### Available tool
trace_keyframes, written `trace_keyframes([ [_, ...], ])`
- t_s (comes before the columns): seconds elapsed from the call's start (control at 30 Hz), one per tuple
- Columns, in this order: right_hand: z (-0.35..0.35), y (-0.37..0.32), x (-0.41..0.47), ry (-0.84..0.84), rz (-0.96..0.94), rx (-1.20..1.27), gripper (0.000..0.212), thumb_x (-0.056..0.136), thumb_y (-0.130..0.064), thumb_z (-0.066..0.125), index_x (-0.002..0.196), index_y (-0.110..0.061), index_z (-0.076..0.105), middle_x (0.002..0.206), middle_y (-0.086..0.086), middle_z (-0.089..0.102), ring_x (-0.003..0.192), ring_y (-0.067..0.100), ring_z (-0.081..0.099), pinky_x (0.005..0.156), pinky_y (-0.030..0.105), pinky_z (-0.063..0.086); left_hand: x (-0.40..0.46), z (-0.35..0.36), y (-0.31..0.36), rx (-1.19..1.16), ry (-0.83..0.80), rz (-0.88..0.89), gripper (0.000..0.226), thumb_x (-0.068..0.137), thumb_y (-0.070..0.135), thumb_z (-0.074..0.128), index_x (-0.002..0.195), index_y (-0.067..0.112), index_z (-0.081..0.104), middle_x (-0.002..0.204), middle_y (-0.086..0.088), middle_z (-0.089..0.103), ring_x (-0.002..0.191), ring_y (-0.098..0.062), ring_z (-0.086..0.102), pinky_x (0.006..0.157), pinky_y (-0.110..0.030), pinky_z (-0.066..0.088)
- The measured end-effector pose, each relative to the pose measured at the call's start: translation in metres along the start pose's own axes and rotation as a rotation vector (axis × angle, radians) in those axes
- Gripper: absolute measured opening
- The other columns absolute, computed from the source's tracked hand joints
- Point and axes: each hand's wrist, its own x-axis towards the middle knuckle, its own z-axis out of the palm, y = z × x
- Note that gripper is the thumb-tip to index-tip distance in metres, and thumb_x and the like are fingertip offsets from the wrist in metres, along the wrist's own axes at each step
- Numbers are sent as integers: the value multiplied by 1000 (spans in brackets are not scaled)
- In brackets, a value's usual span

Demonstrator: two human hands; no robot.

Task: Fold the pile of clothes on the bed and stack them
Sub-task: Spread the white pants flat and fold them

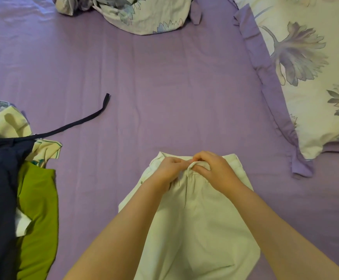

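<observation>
Both hands meet at the waistband of the white trousers (196, 215): the left hand (169, 170) and the right hand (213, 170) each pinch the cloth around the fastening at the middle (seemingly doing it up, though the fingers hide the detail). The trousers lie flat on the bed (144, 87) right in front of the person, not yet folded. To the left sits the pile of clothes (21, 188), with a green piece, a dark one with a trailing strap and pale ones, all unfolded; no finished stack shows, so I judge the task barely begun.
</observation>
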Motion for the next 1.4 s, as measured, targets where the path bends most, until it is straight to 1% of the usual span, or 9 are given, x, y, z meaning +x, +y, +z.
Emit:
trace_keyframes([
  [0.13, 2, -10, -15, 5, -47, -122, 17, 92, -25, 60, 107, -18, 62, 106, -4, 61, 101, 13, 54, 89, 27, 43, -18, 4, 1, -71, 29, -50, 37, 80, 39, 74, 91, 4, 71, 87, -14, 60, 79, -26, 52, 67, -35, 42],
  [0.37, -6, -14, -39, 116, -118, -216, 20, 94, -27, 57, 106, -16, 69, 104, -2, 66, 100, 16, 57, 90, 32, 43, -46, 7, -5, -108, 14, 44, 36, 85, 36, 68, 53, 20, 69, 68, -7, 60, 72, -25, 54, 64, -30, 43],
  [0.53, -20, -13, -43, -56, 11, 25, 13, 90, -21, 62, 99, -20, 71, 100, -4, 66, 97, 9, 59, 85, 20, 45, -60, 3, -21, 96, -130, 236, 32, 80, 44, 72, 89, 13, 73, 60, 12, 52, 48, -1, 45, 45, -12, 33],
  [0.9, -32, -8, -48, -240, 71, 80, 11, 88, -26, 65, 87, -19, 74, 85, -11, 70, 84, -2, 60, 73, 11, 42, -67, 12, -33, 145, -118, 246, 23, 81, 26, 74, 83, 4, 68, 55, 11, 47, 48, -4, 42, 45, -14, 34],
  [1.0, -29, -8, -49, -212, 23, 56, 14, 90, -25, 63, 85, -17, 73, 84, -9, 68, 85, 2, 60, 76, 15, 45, -71, 15, -32, 90, -128, 223, 24, 80, 29, 75, 83, 7, 67, 62, 8, 55, 56, -5, 51, 53, -16, 39],
  [1.1, -26, -9, -51, -177, -18, 104, 16, 92, -20, 60, 79, -21, 69, 80, -11, 65, 79, -2, 58, 71, 9, 44, -78, 21, -29, -6, -116, 222, 60, 74, 43, 77, 97, -10, 60, 84, -11, 57, 78, -22, 53, 72, -35, 39],
  [1.23, -26, -7, -55, -181, -60, 148, 20, 94, -15, 58, 77, -24, 65, 79, -12, 63, 75, -2, 56, 71, 12, 43, -81, 23, -27, -89, -149, 207, 43, 79, 28, 76, 100, -7, 65, 93, -22, 65, 82, -27, 61, 75, -39, 46],
  [1.33, -26, 0, -58, -119, -33, 170, 17, 89, -26, 64, 72, -26, 64, 78, -10, 62, 78, -1, 55, 70, 16, 42, -79, 17, -27, -42, -229, 209, 19, 81, 29, 75, 86, 11, 73, 81, -2, 69, 73, -13, 62, 67, -23, 48],
  [1.4, -25, 10, -59, -70, -13, 21, 20, 86, -37, 66, 71, -25, 60, 79, -10, 61, 85, 8, 53, 72, 21, 36, -80, 11, -22, 285, -188, 294, 15, 82, 39, 72, 85, 25, 71, 67, 20, 60, 64, 2, 54, 62, -14, 40],
])
